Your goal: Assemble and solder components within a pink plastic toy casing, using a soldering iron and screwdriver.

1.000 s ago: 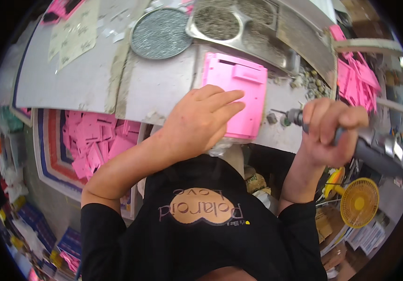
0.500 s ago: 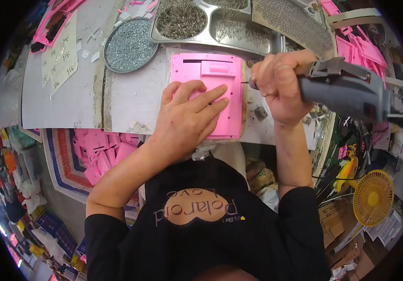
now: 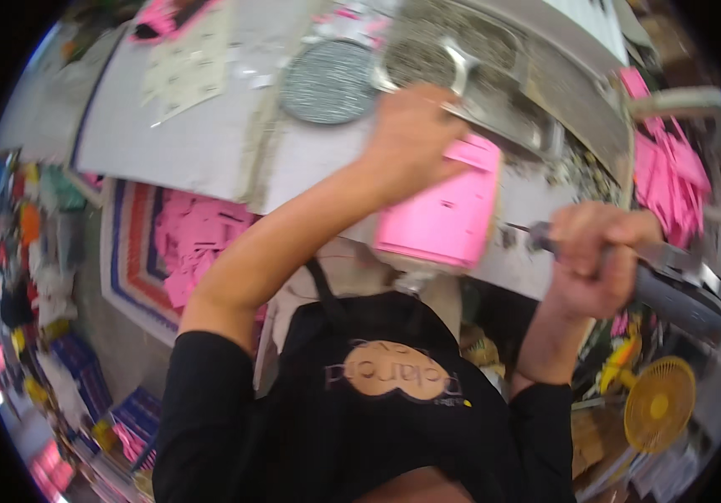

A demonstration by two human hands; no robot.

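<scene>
My right hand (image 3: 599, 256), wrapped round the grey driver (image 3: 683, 303), best holds its bit (image 3: 519, 228) clear of the pink panel (image 3: 438, 225); blur hides whether my left hand's (image 3: 417, 134) fingers pinch anything.

This place is looking like a small assembly workshop: the right grip (image 3: 599, 256) is holding a gray power tool (image 3: 680, 300), a round dish (image 3: 329, 122) and a compartmented metal tray (image 3: 463, 64) are holding heaped small metal parts (image 3: 329, 81) on the worn tabletop (image 3: 167, 142), pink plastic pieces (image 3: 197, 225) are lying in a striped container (image 3: 134, 260) below, and a yellow fan (image 3: 658, 408) is standing nearby.
</scene>
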